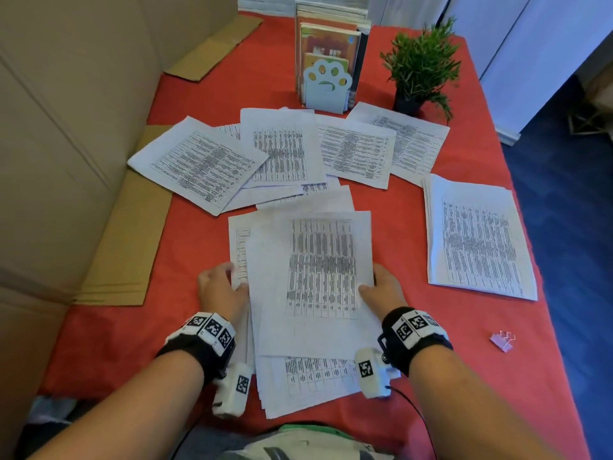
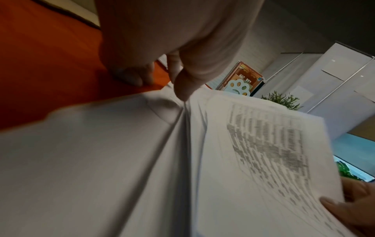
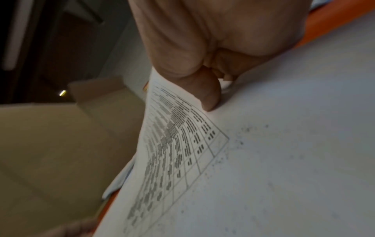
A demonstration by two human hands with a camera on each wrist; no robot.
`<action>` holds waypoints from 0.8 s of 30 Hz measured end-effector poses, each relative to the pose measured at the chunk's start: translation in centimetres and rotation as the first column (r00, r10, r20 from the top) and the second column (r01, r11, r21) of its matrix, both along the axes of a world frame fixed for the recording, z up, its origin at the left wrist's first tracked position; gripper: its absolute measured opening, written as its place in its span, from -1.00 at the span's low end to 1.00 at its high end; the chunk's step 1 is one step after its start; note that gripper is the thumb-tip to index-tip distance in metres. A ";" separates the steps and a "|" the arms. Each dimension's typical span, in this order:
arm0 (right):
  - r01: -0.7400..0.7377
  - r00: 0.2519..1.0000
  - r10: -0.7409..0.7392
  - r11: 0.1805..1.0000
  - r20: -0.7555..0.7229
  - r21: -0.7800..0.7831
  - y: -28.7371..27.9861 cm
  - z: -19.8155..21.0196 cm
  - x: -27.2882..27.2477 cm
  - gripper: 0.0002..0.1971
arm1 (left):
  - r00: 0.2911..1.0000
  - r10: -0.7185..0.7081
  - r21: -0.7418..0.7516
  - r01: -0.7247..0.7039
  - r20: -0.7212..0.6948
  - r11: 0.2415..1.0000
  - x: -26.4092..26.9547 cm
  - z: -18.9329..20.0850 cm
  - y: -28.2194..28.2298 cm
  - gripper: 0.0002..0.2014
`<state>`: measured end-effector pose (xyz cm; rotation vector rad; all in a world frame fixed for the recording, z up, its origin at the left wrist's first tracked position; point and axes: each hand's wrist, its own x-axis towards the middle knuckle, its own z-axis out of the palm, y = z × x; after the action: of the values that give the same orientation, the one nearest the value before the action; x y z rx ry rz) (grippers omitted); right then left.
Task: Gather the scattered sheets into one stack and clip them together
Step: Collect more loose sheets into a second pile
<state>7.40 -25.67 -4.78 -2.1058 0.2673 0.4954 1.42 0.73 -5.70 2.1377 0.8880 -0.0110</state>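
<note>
Head view, hands: the left hand (image 1: 223,290) and the right hand (image 1: 381,288) hold the near pile of sheets (image 1: 308,293) by its two side edges, thumbs on top.
Head view, pile: it lies on the red tablecloth (image 1: 414,227) right in front of the person. Its long side runs away from the body. The sheets are not lined up yet.
Head view, what is left: loose sheets (image 1: 282,154) lie spread out past the far end of the pile, nearer the left hand. Another pile of sheets (image 1: 477,237) lies off to the right, nearer the right hand.
Head view, clip: the pink binder clip (image 1: 502,340) sits alone, well off to the right, nearest the right hand.
Left wrist view: the thumb presses down on the pile's edge and fingers curl under, I think; it is blurry. The sheet edges fan apart here, which the head view hides.
Right wrist view: the thumb pinches the top printed sheet (image 3: 176,144), which curls up off the pile.
</note>
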 end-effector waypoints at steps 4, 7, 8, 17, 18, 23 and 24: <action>0.089 0.996 -0.085 0.986 -0.029 0.140 -0.5 0.3 -0.2 -0.69 | 0.997 0.042 -0.177 -0.030 0.064 0.984 0.6 0.5 0.9 -0.49; 0.105 0.994 -0.101 0.980 -0.032 0.167 -0.6 0.3 0.0 -0.70 | 0.994 -0.029 -0.138 0.043 0.106 0.990 0.5 0.0 1.4 -0.83; 0.087 0.996 -0.084 0.982 -0.025 0.167 -0.5 0.4 -0.1 -0.68 | 0.993 -0.026 -0.141 0.042 0.112 0.989 0.4 -0.2 1.6 -0.88; 0.156 0.988 -0.156 0.988 -0.003 -0.015 -1.3 0.8 0.5 -0.76 | 0.990 0.073 0.031 -0.078 0.121 0.996 0.2 0.2 4.1 -0.81; 0.174 0.985 -0.174 0.985 -0.007 -0.005 -1.5 0.7 0.6 -0.78 | 0.988 0.071 0.051 -0.079 0.134 0.996 0.2 0.2 4.4 -0.81; 0.220 0.975 -0.223 0.970 0.020 0.100 -1.8 0.6 0.7 -0.76 | 0.994 0.055 0.024 -0.057 0.093 0.998 -0.1 0.1 4.6 -0.77; 0.239 0.970 -0.244 0.961 0.015 0.140 -1.8 0.5 0.8 -0.73 | 0.995 0.041 0.023 -0.044 0.090 0.999 -0.2 0.1 4.6 -0.74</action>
<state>8.17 -27.45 -4.23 -1.9133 0.4532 0.3251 1.25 5.29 -5.65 2.1248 0.8852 0.1173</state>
